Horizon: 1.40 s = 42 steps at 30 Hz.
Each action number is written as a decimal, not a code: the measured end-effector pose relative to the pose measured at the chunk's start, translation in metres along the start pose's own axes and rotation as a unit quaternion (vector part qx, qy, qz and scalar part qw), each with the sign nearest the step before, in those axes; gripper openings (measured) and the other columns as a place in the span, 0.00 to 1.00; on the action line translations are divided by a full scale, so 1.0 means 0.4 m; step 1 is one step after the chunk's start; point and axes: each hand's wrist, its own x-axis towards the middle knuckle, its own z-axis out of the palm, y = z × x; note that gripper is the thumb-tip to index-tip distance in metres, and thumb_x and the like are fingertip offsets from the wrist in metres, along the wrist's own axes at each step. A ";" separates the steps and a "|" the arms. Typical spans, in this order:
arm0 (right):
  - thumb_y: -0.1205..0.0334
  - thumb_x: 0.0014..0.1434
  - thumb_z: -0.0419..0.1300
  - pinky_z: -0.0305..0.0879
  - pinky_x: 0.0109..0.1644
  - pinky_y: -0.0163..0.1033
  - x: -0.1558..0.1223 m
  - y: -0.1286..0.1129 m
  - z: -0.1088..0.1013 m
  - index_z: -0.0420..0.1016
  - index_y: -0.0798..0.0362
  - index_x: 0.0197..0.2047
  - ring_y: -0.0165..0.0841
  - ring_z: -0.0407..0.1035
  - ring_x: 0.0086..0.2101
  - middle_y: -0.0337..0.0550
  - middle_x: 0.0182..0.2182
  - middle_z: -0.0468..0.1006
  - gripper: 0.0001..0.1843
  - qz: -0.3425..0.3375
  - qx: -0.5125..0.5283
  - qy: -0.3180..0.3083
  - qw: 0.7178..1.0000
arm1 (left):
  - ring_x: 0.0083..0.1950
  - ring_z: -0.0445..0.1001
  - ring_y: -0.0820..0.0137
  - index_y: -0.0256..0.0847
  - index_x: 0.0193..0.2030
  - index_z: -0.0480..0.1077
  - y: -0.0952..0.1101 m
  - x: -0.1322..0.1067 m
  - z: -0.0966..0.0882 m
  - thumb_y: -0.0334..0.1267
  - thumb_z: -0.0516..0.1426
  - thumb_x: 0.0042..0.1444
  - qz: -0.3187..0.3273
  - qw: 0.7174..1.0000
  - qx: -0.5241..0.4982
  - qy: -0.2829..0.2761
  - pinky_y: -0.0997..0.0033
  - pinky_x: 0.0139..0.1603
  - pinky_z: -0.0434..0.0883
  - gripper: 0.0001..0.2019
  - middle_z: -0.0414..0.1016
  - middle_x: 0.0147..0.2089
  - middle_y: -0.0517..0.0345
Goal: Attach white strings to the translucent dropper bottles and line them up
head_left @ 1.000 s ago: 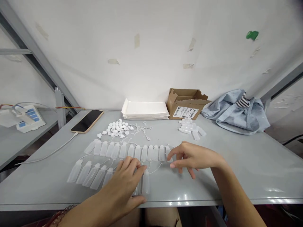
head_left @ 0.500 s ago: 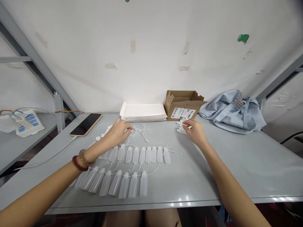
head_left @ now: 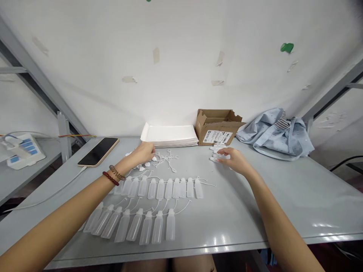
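Observation:
My left hand [head_left: 143, 153] is closed, its fingers pinched down among small white caps [head_left: 147, 164]; what the fingertips hold is hidden. Beside it lies a loose pile of white looped straps [head_left: 168, 160]. At the right, my right hand [head_left: 235, 160] has thumb and fingers closed round a small translucent bottle [head_left: 217, 158], one of a few lying in front of the cardboard box. Nearer me, two rows of translucent plastic bottles lie flat, a back row [head_left: 169, 188] and a front row [head_left: 146, 228], with thin white straps at their necks.
Behind the hands stand a stack of white trays [head_left: 170, 136] and an open cardboard box [head_left: 218, 130]. A blue cloth bag [head_left: 280, 136] slumps at the back right. At the left, a phone [head_left: 98, 152] lies with a white cable attached. The grey table [head_left: 227, 219] has a raised front edge.
My left hand has moved slightly toward the back, showing more caps beneath it. My right hand has turned and closed lower over the bottles. The whole view has shifted a little.

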 end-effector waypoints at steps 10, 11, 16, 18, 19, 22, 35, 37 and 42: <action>0.66 0.47 0.61 0.64 0.41 0.41 0.000 0.013 0.006 0.74 0.55 0.39 0.42 0.71 0.40 0.51 0.39 0.78 0.13 0.000 -0.042 -0.014 0.999 | 0.22 0.66 0.70 0.38 0.20 0.75 0.049 -0.027 -0.052 0.37 0.57 0.42 -0.020 0.999 -0.047 0.016 0.73 0.24 0.57 0.07 0.72 0.17 0.59; 0.66 0.47 0.61 0.64 0.41 0.41 0.000 0.013 0.010 0.73 0.54 0.38 0.42 0.70 0.40 0.50 0.39 0.77 0.12 -0.002 -0.045 -0.011 0.999 | 0.22 0.67 0.70 0.38 0.21 0.76 0.056 -0.037 -0.057 0.39 0.58 0.43 -0.024 0.998 -0.063 0.014 0.73 0.23 0.57 0.08 0.73 0.19 0.59; 0.66 0.47 0.59 0.63 0.36 0.42 -0.002 0.008 0.028 0.70 0.53 0.30 0.41 0.70 0.34 0.51 0.36 0.75 0.03 -0.013 -0.049 -0.002 0.999 | 0.30 0.76 0.66 0.37 0.33 0.77 0.104 -0.087 -0.053 0.42 0.60 0.46 -0.034 0.986 -0.162 0.007 0.72 0.30 0.69 0.11 0.79 0.27 0.56; 0.66 0.46 0.58 0.63 0.36 0.42 -0.002 0.004 0.032 0.68 0.53 0.27 0.42 0.70 0.33 0.52 0.35 0.75 0.02 -0.022 -0.041 0.004 0.999 | 0.31 0.77 0.65 0.37 0.34 0.76 0.124 -0.102 -0.042 0.43 0.62 0.44 -0.049 0.970 -0.238 0.011 0.69 0.33 0.72 0.13 0.80 0.28 0.55; 0.67 0.45 0.58 0.63 0.37 0.43 -0.002 0.001 0.032 0.67 0.53 0.26 0.43 0.70 0.35 0.52 0.35 0.74 0.02 -0.028 -0.036 0.010 0.999 | 0.31 0.77 0.65 0.37 0.33 0.76 0.133 -0.107 -0.036 0.43 0.64 0.42 -0.053 0.958 -0.283 0.010 0.67 0.35 0.73 0.13 0.80 0.28 0.55; 0.67 0.43 0.59 0.62 0.44 0.45 -0.006 -0.022 0.026 0.67 0.53 0.27 0.45 0.68 0.42 0.51 0.38 0.74 0.04 -0.054 -0.009 0.035 0.998 | 0.34 0.77 0.64 0.36 0.32 0.76 0.156 -0.118 -0.018 0.43 0.66 0.40 -0.040 0.920 -0.390 -0.011 0.64 0.40 0.75 0.14 0.80 0.32 0.52; 0.60 0.51 0.61 0.66 0.34 0.37 -0.088 -0.210 0.042 0.73 0.53 0.35 0.32 0.70 0.32 0.41 0.30 0.77 0.08 -0.130 0.326 0.001 0.937 | 0.34 0.73 0.71 0.38 0.32 0.76 0.261 -0.114 0.045 0.42 0.62 0.47 0.002 0.897 -0.441 -0.016 0.64 0.45 0.71 0.10 0.76 0.29 0.58; 0.60 0.51 0.61 0.67 0.35 0.37 -0.089 -0.209 0.044 0.72 0.53 0.35 0.32 0.71 0.32 0.41 0.30 0.77 0.08 -0.122 0.345 -0.003 0.931 | 0.34 0.73 0.70 0.38 0.33 0.76 0.263 -0.114 0.052 0.43 0.62 0.47 -0.005 0.896 -0.443 -0.023 0.64 0.44 0.71 0.10 0.76 0.30 0.57; 0.61 0.50 0.62 0.67 0.34 0.37 -0.090 -0.211 0.043 0.73 0.54 0.35 0.31 0.71 0.31 0.42 0.31 0.78 0.09 -0.096 0.374 -0.021 0.922 | 0.35 0.74 0.69 0.38 0.34 0.77 0.270 -0.118 0.055 0.43 0.61 0.49 -0.006 0.903 -0.430 -0.006 0.66 0.43 0.71 0.11 0.77 0.31 0.57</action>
